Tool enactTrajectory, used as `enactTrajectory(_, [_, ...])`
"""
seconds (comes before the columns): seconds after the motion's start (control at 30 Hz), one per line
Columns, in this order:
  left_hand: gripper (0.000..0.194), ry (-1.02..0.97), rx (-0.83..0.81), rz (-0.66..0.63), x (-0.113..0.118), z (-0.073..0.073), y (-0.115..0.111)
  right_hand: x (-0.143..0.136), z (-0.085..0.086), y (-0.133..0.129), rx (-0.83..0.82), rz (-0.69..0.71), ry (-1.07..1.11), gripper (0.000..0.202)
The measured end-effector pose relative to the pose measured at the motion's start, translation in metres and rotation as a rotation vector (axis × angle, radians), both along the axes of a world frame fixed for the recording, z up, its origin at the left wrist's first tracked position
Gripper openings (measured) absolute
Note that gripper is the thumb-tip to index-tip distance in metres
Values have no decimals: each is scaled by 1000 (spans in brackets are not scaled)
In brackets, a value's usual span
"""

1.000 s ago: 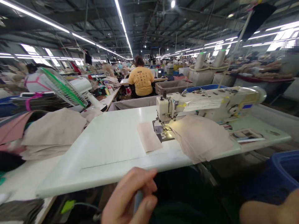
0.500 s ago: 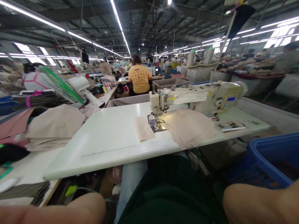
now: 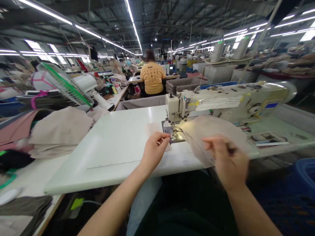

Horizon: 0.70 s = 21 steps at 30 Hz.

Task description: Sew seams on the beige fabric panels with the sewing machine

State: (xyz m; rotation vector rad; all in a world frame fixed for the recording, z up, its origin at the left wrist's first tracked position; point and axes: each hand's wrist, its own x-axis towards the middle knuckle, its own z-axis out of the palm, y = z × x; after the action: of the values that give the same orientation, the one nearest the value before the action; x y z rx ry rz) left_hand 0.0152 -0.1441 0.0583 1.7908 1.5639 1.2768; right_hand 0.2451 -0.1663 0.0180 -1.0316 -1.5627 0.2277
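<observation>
My left hand (image 3: 157, 146) is over the table just left of the needle plate, thumb and fingertips pinched together; anything between them is too small to name. It partly covers a small beige fabric piece (image 3: 152, 127). My right hand (image 3: 227, 160), blurred by motion, is in front of the larger beige fabric (image 3: 209, 129), its fingers curled; whether it holds something is unclear. That fabric lies right of the needle area, one edge near the presser foot. Above stands the cream sewing machine (image 3: 176, 108) on the pale table (image 3: 110, 141).
Stacked beige fabric (image 3: 61, 129) lies on a side table at the left, near a white fan with a green strip (image 3: 66, 83). A tray with tools (image 3: 268, 139) is at the right, above a blue basket (image 3: 290, 196). A person in a yellow shirt (image 3: 152, 77) sits ahead.
Both hands have come up from the lower edge of the view to the sewing area. The view has shifted, so the machine appears farther right.
</observation>
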Motion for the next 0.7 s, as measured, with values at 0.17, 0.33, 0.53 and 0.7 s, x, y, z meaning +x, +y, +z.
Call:
enactTrajectory(0.17, [16, 8, -175, 73, 7, -31, 83, -28, -9, 35, 48, 69, -394, 28])
enactTrajectory(0.33, [14, -39, -194, 81, 25, -45, 113, -36, -44, 47, 37, 43, -473, 34])
enactTrajectory(0.53, [13, 3, -203, 160, 36, -54, 121, -37, -56, 46, 12, 63, -583, 40])
enactTrajectory(0.7, [15, 117, -195, 202, 42, -50, 124, -37, -55, 46, -3, 90, -569, 42])
